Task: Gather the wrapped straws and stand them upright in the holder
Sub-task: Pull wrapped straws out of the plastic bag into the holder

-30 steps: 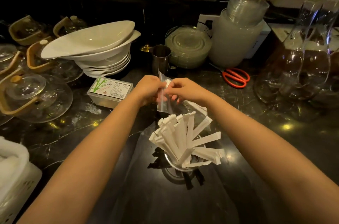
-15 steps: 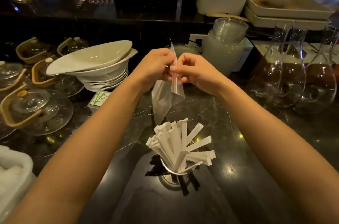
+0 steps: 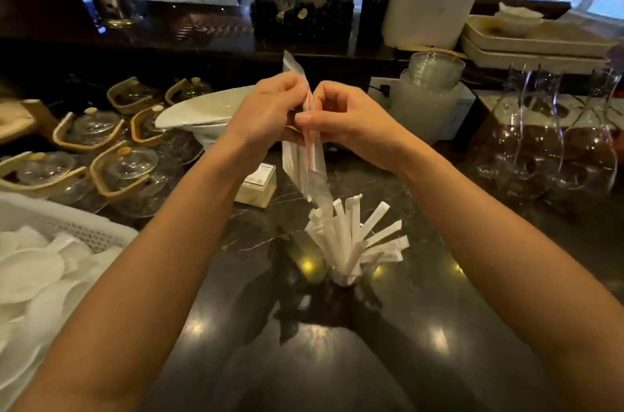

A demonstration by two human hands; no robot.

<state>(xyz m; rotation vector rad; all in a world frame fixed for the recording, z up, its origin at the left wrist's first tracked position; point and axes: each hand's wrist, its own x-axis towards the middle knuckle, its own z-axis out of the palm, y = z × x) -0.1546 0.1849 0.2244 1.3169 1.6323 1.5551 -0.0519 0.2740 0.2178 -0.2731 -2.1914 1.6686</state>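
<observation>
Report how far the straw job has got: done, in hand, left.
Done: a fan of wrapped straws already stands in the holder on the dark counter. In hand: the left hand and right hand both pinch a clear plastic bag above it. Left: whether straws remain inside the bag cannot be told; none lie loose on the counter.

Both forearms were bare from the lower frame edge to the wrists; no sleeve was visible on either. The left hand (image 3: 270, 111) and right hand (image 3: 351, 121) were ungloved. No ring, watch or bracelet showed. The fingers (image 3: 305, 118) carried short, unpainted nails where visible.
</observation>
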